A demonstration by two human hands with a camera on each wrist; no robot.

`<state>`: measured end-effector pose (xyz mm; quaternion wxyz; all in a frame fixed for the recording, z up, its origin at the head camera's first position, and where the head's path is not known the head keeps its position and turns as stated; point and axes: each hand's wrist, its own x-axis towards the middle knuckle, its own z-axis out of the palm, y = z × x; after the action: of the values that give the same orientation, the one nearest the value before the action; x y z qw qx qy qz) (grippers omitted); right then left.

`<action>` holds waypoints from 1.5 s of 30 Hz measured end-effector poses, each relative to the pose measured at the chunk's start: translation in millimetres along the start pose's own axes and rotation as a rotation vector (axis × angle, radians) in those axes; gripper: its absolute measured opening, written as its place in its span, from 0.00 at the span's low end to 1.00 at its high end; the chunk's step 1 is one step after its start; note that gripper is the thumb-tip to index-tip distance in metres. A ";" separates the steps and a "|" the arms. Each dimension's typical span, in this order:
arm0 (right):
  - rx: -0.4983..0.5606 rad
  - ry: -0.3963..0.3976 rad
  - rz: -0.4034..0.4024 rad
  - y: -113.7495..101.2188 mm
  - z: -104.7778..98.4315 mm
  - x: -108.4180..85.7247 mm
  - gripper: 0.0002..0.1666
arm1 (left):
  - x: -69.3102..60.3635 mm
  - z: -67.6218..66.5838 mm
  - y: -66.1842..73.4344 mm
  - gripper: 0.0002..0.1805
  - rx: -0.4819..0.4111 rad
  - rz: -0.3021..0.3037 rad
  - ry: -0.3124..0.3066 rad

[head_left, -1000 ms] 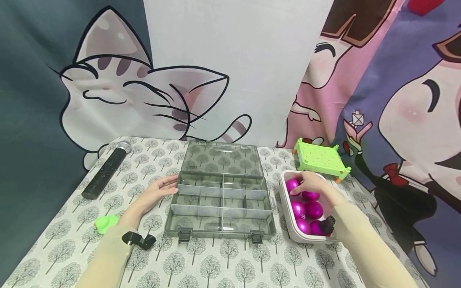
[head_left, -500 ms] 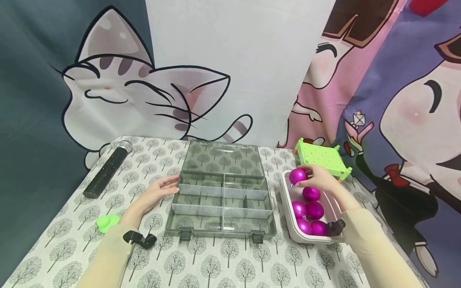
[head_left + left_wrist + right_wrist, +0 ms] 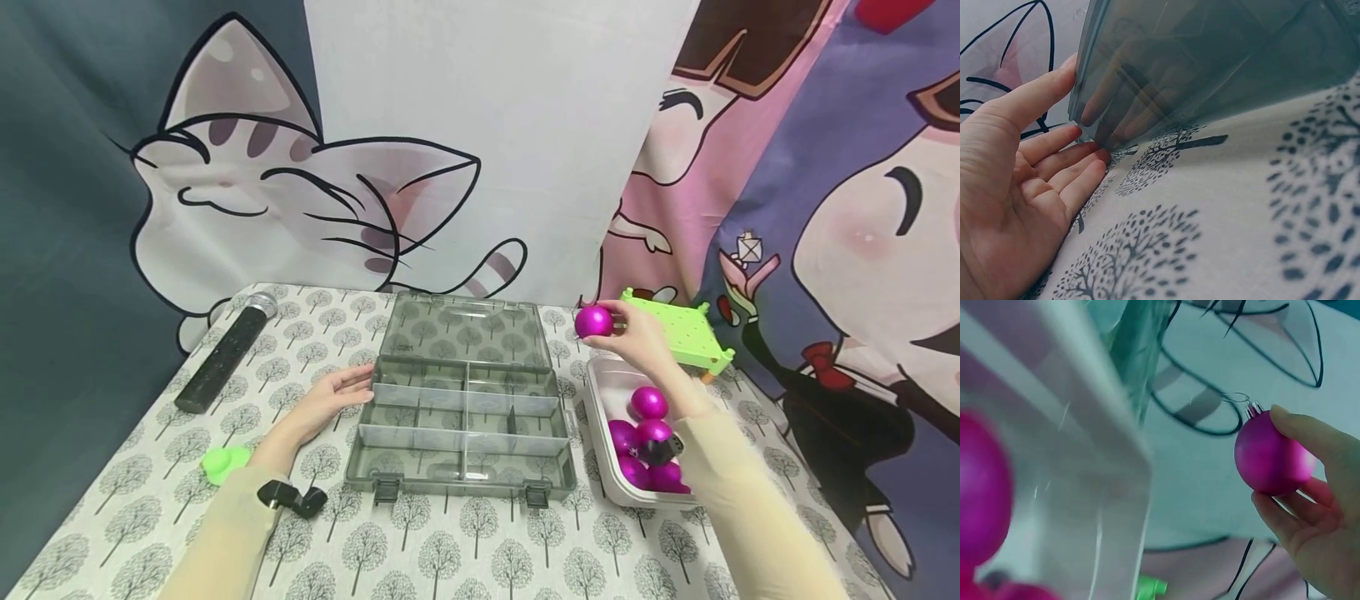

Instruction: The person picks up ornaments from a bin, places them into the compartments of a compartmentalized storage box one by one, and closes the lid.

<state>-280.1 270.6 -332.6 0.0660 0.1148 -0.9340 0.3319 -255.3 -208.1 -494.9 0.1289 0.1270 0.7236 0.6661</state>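
My right hand [image 3: 636,335] pinches a shiny magenta Christmas ball [image 3: 594,322] between thumb and fingers, above the far end of a white bin [image 3: 596,433]. In the right wrist view the Christmas ball [image 3: 1272,453] shows its silver cap and wire loop. Several more magenta balls [image 3: 648,403] lie in the bin. With fingers extended, my left hand [image 3: 330,402] touches the left side of a transparent grey divider box [image 3: 461,462], whose lid lies back. Seen from the left wrist, the fingertips of the left hand [image 3: 1035,181] rest against the box wall [image 3: 1210,62].
Behind the bin stands a lime-green toy bed [image 3: 675,329] with orange feet. A black microphone [image 3: 225,354] lies at the far left. Near my left forearm sits a green rubber duck [image 3: 223,463]. A printed curtain [image 3: 487,125] hangs behind the tree-patterned tablecloth [image 3: 435,558].
My right hand has gripped one ball in the bin, lifted it out, and moved it up and slightly left. The left hand has stayed at the box.
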 end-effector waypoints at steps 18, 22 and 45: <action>0.238 0.029 -0.038 -86.9 84.1 42.9 0.40 | -0.2 1.8 0.2 0.38 0.001 -0.009 0.006; 0.256 0.004 -0.034 -96.8 105.8 43.8 0.40 | -0.4 2.6 0.7 0.38 0.000 -0.013 0.009; 0.150 -0.233 -0.038 -117.4 182.7 36.7 0.37 | -1.3 1.4 2.4 0.39 0.000 -0.007 -0.001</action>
<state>-293.8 59.8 -395.2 -0.0455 0.1750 -0.9055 0.3840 -253.6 -207.0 -492.5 0.1316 0.1245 0.7242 0.6654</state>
